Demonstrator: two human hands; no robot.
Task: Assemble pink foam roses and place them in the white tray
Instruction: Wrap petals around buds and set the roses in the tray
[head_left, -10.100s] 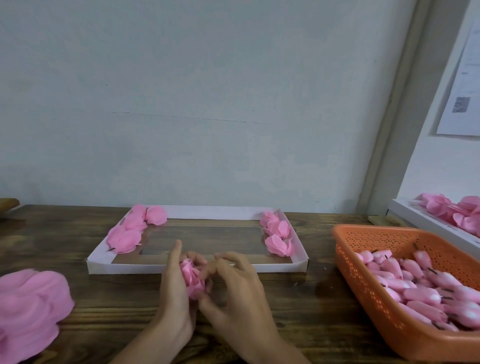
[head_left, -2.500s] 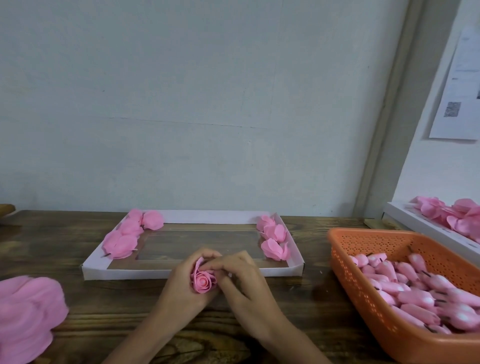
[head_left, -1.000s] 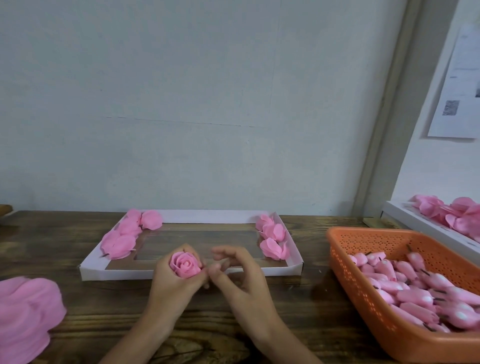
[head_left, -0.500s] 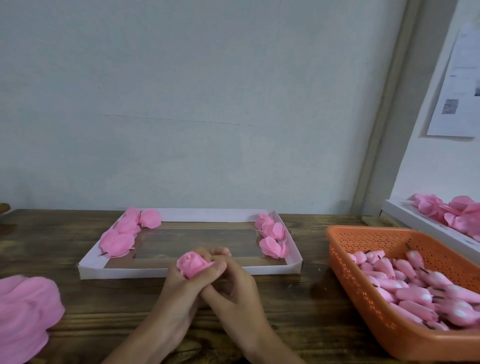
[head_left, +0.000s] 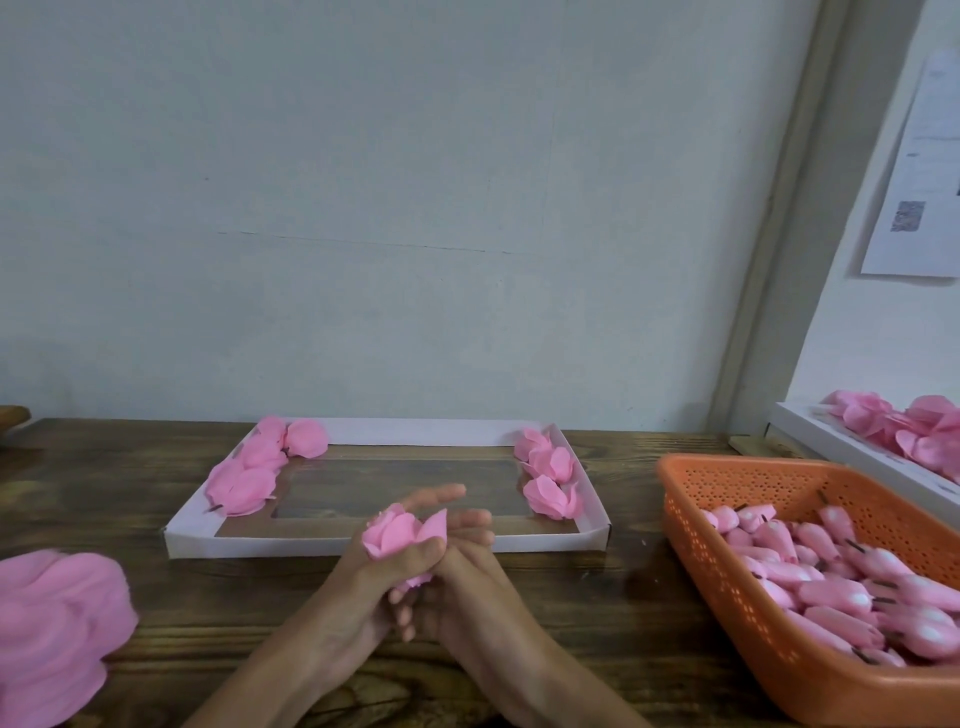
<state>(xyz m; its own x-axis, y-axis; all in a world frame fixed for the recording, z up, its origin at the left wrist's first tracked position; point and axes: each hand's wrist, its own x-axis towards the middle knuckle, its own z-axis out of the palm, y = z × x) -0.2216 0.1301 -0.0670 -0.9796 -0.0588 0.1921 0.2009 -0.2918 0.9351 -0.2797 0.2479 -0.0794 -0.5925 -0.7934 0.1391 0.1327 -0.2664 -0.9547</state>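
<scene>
A pink foam rose (head_left: 396, 533) is held just in front of the white tray (head_left: 332, 545), above the wooden table. My left hand (head_left: 363, 587) grips the rose from below, thumb across its base. My right hand (head_left: 462, 577) sits against the left hand on the rose's right side, fingers around the base; how it holds is partly hidden. Inside the tray, several finished roses (head_left: 249, 478) lie along the left end and three roses (head_left: 550, 478) along the right end.
An orange perforated basket (head_left: 727, 597) of pink foam buds on dark stems stands at the right. A heap of pink petals (head_left: 52, 634) lies at the left table edge. A second white tray (head_left: 852, 457) with pink petals sits far right. The wall is close behind.
Over the last second the rose has been turned in my hands and lifted slightly toward the tray. Both hands stay pressed together round it.
</scene>
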